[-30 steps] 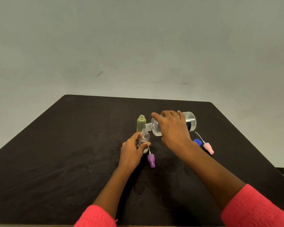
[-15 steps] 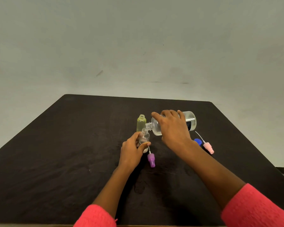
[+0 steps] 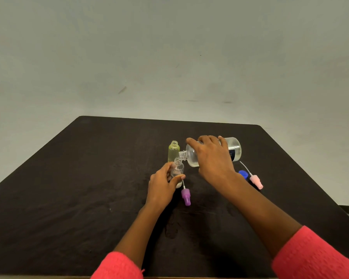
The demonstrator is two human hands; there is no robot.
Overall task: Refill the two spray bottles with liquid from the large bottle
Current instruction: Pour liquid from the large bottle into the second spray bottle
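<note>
- A dark surface [image 3: 89, 188] stands before a pale wall.
- The right hand [image 3: 212, 158] wraps the large bottle [image 3: 235, 150], tipped nearly level, neck just above the clear spray bottle [image 3: 177, 170], which the left hand [image 3: 161, 186] pinches upright.
- The large bottle is probably rigid, slick and liquid-heavy, so mid-body grip suits it.
- Since half a second ago, hands and tilt barely differ.

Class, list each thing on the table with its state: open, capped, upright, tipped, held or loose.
large bottle: uncapped, tipped, gripped by right hand
clear spray bottle: upright, open, held by left hand
yellow spray bottle: upright, open, unheld
purple spray head: detached, lying loose
pink spray head: detached, lying loose
blue cap: off, lying loose
</note>
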